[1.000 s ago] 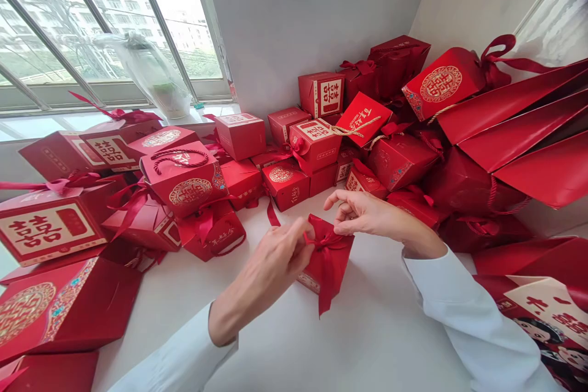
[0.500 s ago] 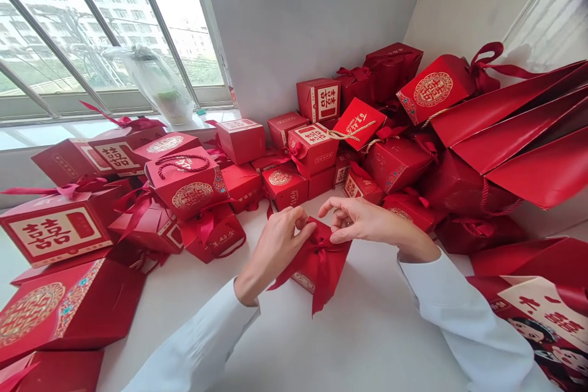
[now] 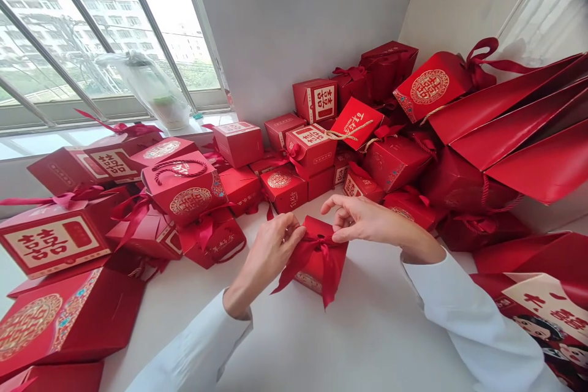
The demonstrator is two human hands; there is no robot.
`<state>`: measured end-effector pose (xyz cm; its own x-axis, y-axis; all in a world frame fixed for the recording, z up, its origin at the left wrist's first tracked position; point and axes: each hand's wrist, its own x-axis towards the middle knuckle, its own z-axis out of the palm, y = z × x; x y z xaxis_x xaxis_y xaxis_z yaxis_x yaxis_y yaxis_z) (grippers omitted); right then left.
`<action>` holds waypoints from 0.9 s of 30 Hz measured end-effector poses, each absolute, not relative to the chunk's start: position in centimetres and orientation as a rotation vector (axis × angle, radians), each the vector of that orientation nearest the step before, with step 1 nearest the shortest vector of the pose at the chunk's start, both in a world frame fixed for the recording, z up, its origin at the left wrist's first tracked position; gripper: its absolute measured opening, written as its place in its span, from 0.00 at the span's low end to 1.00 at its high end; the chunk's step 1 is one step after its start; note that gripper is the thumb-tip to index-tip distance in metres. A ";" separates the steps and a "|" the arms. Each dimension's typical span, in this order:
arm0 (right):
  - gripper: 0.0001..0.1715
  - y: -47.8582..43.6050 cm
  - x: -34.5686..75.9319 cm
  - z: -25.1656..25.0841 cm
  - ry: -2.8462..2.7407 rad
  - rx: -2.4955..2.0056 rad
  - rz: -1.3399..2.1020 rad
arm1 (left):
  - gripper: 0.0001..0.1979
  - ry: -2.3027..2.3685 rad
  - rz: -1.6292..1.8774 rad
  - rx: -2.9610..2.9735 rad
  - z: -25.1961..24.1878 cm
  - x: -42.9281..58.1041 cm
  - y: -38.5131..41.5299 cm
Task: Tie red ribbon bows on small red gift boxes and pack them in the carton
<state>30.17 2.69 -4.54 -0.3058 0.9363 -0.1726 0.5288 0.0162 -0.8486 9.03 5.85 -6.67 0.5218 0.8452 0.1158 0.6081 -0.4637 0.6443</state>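
A small red gift box [image 3: 339, 263] with gold ornament stands on the white surface in front of me. A dark red ribbon [image 3: 320, 241] is tied in a bow on its top, and two tails hang down its front. At the bow's left side, my left hand [image 3: 274, 244] is closed with thumb and fingers pinching the ribbon. My right hand [image 3: 367, 222] pinches the bow's right side between thumb and a bent finger, its index finger arched above. The fingertips partly hide the bow's loops.
Red gift boxes [image 3: 192, 187] are piled on the left, and more boxes [image 3: 311, 150] stand behind. Red paper bags [image 3: 514, 125] lean at the right. A clear plastic-wrapped container [image 3: 160, 95] stands on the windowsill. Bare white tabletop [image 3: 294, 343] shows nearest me.
My left hand has moved slightly left and down, drawing the bow's left side outward. The bow sits flatter and wider, and the front tail has shifted right. The view has shifted a little.
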 end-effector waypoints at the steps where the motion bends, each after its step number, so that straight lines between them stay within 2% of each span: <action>1: 0.21 2.7 30.2 -4.5 -1.845 -1.489 1.222 | 0.14 1.179 0.577 2.231 -6.7 9.0 5.9; 5: 0.21 2.8 30.2 -4.5 -1.805 -1.492 1.228 | 0.13 1.174 0.554 2.270 -6.5 8.7 6.0; 8: 0.21 3.0 30.2 -4.7 -1.788 -1.481 1.234 | 0.08 1.150 0.618 2.316 -6.2 8.7 6.0; 12: 0.22 3.3 30.3 -5.2 -1.758 -1.408 1.271 | 0.06 0.922 0.772 2.404 -6.1 9.3 5.5; 18: 0.21 3.1 30.2 -5.1 -1.751 -1.407 1.306 | 0.03 0.754 0.767 2.394 -7.3 10.3 4.7; 27: 0.21 3.5 30.5 -5.6 -1.690 -1.395 1.309 | 0.07 0.807 0.747 2.408 -7.9 10.1 5.4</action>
<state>30.45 3.48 -5.62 -0.2841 0.9477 -0.1454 0.3780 -0.0286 -0.9254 10.13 5.37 -7.88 0.6756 0.6552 0.3382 0.3871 -0.7056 0.5935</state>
